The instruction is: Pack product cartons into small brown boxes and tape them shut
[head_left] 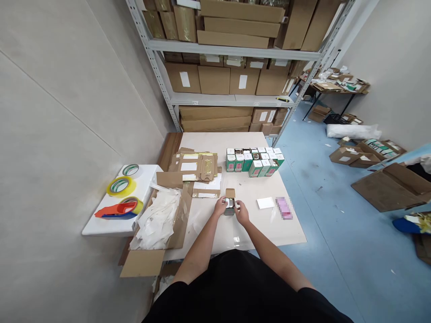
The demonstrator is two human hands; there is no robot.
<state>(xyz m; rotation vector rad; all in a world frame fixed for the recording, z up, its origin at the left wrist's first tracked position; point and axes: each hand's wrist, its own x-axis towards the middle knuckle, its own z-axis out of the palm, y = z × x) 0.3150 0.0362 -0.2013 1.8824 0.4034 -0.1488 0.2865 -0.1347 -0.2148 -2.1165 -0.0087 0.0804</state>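
A small brown cardboard box (230,200) with its top flap up stands on the white table (296,233), and something white and grey shows in its mouth. My left hand (220,207) grips its left side with curled fingers. My right hand (241,211) holds its right side, fingers closed on it. Behind it stand several green and white small boxes (255,162) in rows. Flat folded cartons (197,166) lie to the left of those.
An open carton of white wrapping sheets (158,220) sits at the table's left. Yellow tape rolls (121,186) and an orange tape dispenser (116,210) rest on a white side stand. A white card (266,203) and a pink blurred item (283,208) lie right. Shelving (235,54) holds brown cartons.
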